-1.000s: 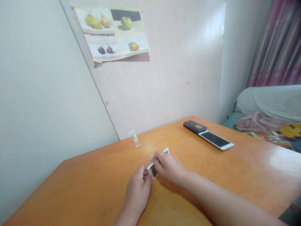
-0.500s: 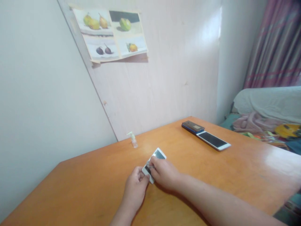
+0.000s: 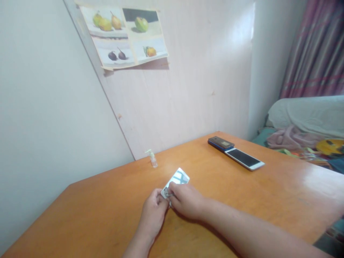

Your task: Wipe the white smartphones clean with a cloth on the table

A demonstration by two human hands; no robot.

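Note:
Just above the table, a white smartphone (image 3: 177,177) slants away from me with its screen up, bright with a window's reflection. My left hand (image 3: 154,208) grips its near end between thumb and fingers. Over the lower half of the screen lies my right hand (image 3: 185,200), its fingers closed and pressed down on a small, pale, crumpled cloth (image 3: 167,193). Most of that cloth is hidden by the fingers. Beyond the phone, a small clear pump bottle (image 3: 153,160) with a pale green top stands upright.
On the orange wooden table (image 3: 107,211), a white tablet-like phone (image 3: 244,158) lies at the back right, touching a dark brown and blue case or phone (image 3: 220,142). Fruit pictures (image 3: 123,36) hang on the wall. A bed (image 3: 303,111) with cloths stands at the right.
My right hand has slid a little down the screen, toward my left hand. The screen now reflects the window brightly. The view has shifted slightly.

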